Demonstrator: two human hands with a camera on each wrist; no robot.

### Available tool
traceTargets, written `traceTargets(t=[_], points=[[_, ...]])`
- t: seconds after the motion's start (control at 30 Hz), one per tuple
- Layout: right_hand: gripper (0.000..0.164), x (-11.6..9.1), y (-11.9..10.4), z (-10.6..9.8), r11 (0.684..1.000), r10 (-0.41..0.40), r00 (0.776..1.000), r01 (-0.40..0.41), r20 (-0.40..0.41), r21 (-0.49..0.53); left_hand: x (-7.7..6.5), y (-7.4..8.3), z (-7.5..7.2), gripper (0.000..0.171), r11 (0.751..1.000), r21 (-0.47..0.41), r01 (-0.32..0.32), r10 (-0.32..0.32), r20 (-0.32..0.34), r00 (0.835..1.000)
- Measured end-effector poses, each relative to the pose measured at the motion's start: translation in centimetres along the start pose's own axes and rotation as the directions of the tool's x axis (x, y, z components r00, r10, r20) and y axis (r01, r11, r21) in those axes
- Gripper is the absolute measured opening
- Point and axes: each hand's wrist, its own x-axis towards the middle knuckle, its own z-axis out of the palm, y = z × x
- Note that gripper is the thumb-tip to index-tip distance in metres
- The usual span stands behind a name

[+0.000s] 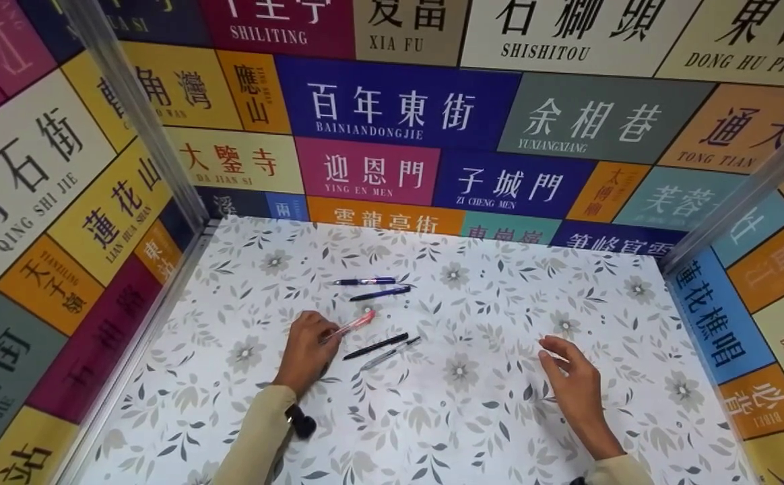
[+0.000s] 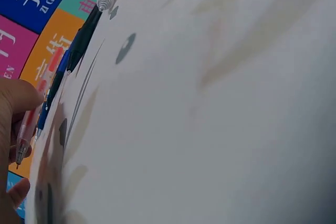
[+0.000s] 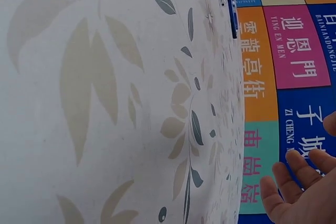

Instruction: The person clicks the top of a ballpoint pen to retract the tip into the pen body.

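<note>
My left hand (image 1: 308, 351) pinches a clear-barrelled pen with a pink-red end (image 1: 360, 322) between thumb and fingers. In the left wrist view that pink pen (image 2: 51, 66) slants with its metal tip pointing down. Just to the right of the hand, a black pen (image 1: 375, 346) and a clear grey pen (image 1: 390, 353) lie side by side on the table. Farther back lie a blue pen with a pale patch (image 1: 365, 281) and a dark blue pen (image 1: 380, 294). Off to the right, my right hand (image 1: 575, 380) holds nothing, its fingers loosely bent above the tabletop.
A white cloth with grey leaves and flowers covers the table (image 1: 473, 431). Panels with coloured signs (image 1: 399, 101) enclose its back and both sides. Clear upright edges (image 1: 156, 128) stand at the back corners.
</note>
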Motion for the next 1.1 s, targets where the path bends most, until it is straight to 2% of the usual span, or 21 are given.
traceTargets(t=[0.2, 0.5, 0.73, 0.97, 1.1], points=[[0.031, -0.2, -0.1, 0.3, 0.999, 0.029, 1.000, -0.029, -0.012, 0.021, 0.1, 0.5, 0.2, 0.006, 0.998, -0.037, -0.043, 0.042, -0.027, 0.999], [0.031, -0.2, -0.4, 0.7, 0.998, 0.059, 0.997, -0.058, -0.040, 0.033, 0.2, 1.4, 0.5, 0.005, 0.995, -0.038, -0.090, 0.088, -0.057, 0.995], [0.030, -0.3, -0.8, 0.5, 0.993, 0.065, 0.998, -0.063, -0.016, 0.095, 0.4, 2.7, 0.7, 0.004, 0.986, -0.072, -0.150, 0.144, -0.080, 0.986], [0.030, -0.4, -1.7, 0.7, 0.983, 0.060, 0.998, -0.060, 0.001, 0.173, 0.6, 4.3, 0.8, 0.007, 0.985, -0.109, -0.135, 0.127, -0.079, 0.989], [0.030, -0.5, -2.1, 0.9, 0.973, 0.076, 0.997, -0.074, 0.001, 0.218, 0.8, 5.0, 1.2, 0.006, 0.980, -0.107, -0.165, 0.156, -0.086, 0.984]])
